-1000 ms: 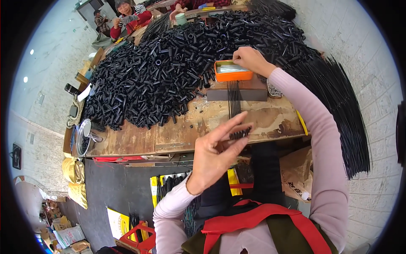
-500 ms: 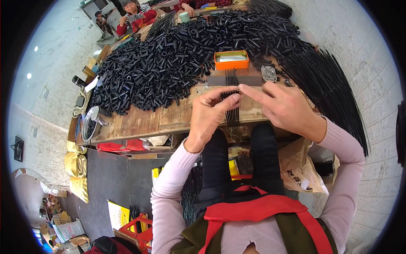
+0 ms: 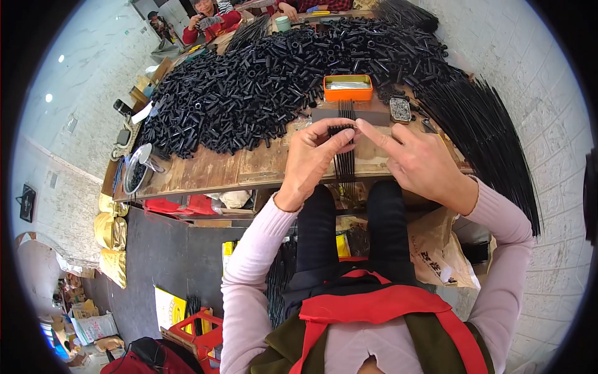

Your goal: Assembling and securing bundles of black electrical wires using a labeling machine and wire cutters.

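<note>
My left hand (image 3: 311,153) is closed round a row of thin black rods (image 3: 344,167), pinching them between thumb and fingers above the front edge of the table. The rods stand side by side, their ends showing above and below the hand. My right hand (image 3: 423,159) has its index finger stretched out, the tip right by the left fingertips at the rods; its other fingers are bent. Nothing shows in the right hand, though anything tiny at that fingertip is too small to make out. Just beyond lies a grey block (image 3: 374,116).
A big heap of short black tubes (image 3: 249,87) covers the wooden table (image 3: 212,171). An orange box (image 3: 347,93) of thin pale pieces and a small clear tray (image 3: 400,110) stand beyond my hands. Long black rods (image 3: 479,124) lie at right. Other people (image 3: 212,25) sit across.
The view has shifted slightly. My left hand keeps its grip on the rods, and the right index finger stays at the left fingertips with hardly any movement.
</note>
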Available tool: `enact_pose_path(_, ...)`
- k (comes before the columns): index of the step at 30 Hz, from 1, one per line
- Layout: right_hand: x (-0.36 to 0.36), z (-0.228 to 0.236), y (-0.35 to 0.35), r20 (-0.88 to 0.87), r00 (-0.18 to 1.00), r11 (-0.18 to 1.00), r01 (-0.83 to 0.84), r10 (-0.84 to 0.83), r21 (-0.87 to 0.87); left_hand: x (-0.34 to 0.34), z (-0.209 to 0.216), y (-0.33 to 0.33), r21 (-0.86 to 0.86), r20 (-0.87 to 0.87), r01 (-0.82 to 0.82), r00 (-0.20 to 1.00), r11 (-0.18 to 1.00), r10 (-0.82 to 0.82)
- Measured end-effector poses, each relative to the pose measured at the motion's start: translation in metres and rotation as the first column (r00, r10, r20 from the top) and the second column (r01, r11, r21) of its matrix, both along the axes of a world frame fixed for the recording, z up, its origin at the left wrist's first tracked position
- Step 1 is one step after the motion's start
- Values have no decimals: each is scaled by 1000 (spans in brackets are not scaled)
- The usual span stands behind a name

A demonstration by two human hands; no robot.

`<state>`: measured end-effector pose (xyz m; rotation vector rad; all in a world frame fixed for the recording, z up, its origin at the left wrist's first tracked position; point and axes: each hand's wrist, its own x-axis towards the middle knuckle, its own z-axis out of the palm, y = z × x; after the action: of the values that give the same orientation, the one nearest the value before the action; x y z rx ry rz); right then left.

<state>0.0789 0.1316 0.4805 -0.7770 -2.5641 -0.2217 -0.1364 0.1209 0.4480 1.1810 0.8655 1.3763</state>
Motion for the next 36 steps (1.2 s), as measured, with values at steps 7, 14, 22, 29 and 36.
enact_pose_path(7,-2,0,4,29,999,997,-15,13,77,-2,-2,2,10,-3,3,1000,1000,-3)
enact_pose_path(14,9,20,23,-23,979,923,-181,201,338,-6,-2,4,-19,-16,47,999,999,-47)
enact_pose_path(22,7,15,36,-65,950,908,-271,306,321,-4,1,4,-43,-9,107,994,993,-107)
enact_pose_path(29,1,20,34,-64,945,914,-290,320,284,-4,2,4,-46,-16,124,992,991,-125)
enact_pose_path(36,11,9,24,-129,965,953,-193,227,235,-9,-2,4,-39,20,100,995,994,-99)
